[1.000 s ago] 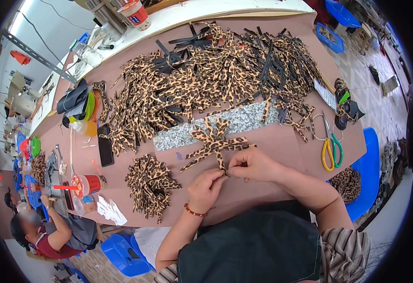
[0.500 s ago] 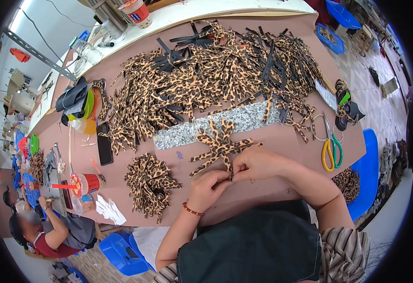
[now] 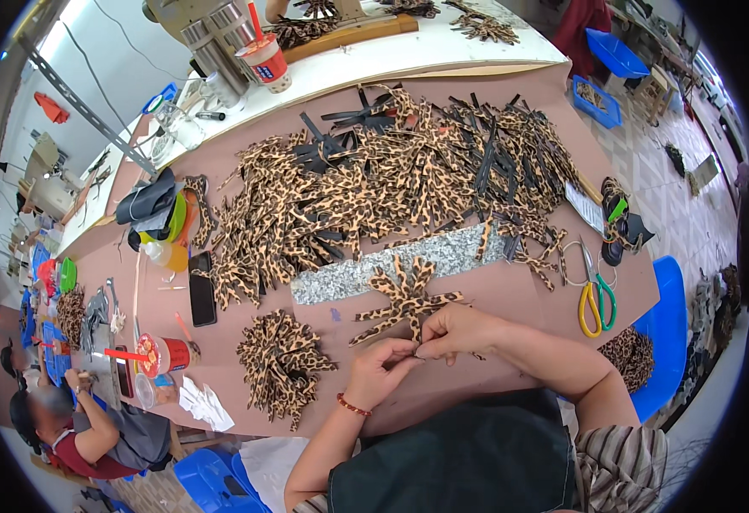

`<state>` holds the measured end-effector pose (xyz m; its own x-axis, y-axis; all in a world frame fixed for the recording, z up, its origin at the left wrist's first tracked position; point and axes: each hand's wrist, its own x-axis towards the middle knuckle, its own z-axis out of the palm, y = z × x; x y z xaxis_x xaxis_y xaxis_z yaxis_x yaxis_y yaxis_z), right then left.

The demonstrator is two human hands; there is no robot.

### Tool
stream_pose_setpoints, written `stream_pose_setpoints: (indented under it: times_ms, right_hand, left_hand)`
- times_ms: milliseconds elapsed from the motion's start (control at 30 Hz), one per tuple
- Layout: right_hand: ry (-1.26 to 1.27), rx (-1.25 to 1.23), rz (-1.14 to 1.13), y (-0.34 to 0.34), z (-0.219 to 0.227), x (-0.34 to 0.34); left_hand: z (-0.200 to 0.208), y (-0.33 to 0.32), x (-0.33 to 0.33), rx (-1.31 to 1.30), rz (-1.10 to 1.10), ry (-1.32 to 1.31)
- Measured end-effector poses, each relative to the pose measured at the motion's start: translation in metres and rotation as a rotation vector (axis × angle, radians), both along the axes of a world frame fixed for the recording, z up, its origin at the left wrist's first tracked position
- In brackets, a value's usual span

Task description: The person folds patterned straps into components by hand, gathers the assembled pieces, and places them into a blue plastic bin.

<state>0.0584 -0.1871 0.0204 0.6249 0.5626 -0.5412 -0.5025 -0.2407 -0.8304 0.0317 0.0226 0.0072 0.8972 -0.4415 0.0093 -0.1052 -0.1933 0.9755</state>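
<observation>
A leopard-print piece with several straps spread like a star [image 3: 408, 295] lies flat in front of me, just below a speckled grey stone slab [image 3: 349, 278]. My left hand [image 3: 379, 371] is closed in a pinch at the end of its lowest strap. Against it, my right hand [image 3: 455, 333] pinches the same strap end from the right; a thin tip pokes out below that hand. The fingertips hide the exact spot they grip. A round heap of similar leopard pieces [image 3: 282, 363] lies to the left of my hands.
Behind the slab spreads a big pile of leopard and black straps [image 3: 374, 179]. Scissors with yellow and green handles [image 3: 592, 308] lie right, near a blue chair [image 3: 669, 333]. A phone [image 3: 202, 291] and a red-white cup [image 3: 162, 354] are left. A co-worker [image 3: 92, 427] sits at far left.
My view has tilted up, so the table appears lower and more of the white table behind shows. Both hands keep pinching the strap end, with slight finger movement.
</observation>
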Motion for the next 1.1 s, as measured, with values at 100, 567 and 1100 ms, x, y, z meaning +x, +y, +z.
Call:
stream_pose_setpoints:
  times_ms: [100,567,1100]
  right_hand:
    - [0.06,0.066,-0.103,0.005,0.001,-0.003]
    - [-0.041,0.074,-0.2,0.022,0.002,-0.012]
    - [-0.934,0.062,0.052,0.14,0.099,0.01]
  left_hand:
    - [-0.005,-0.002,0.0,-0.039,0.014,-0.034]
    - [0.009,-0.001,-0.001,-0.235,0.049,0.224]
    - [0.1,0.106,-0.063,-0.164,0.88,-0.462]
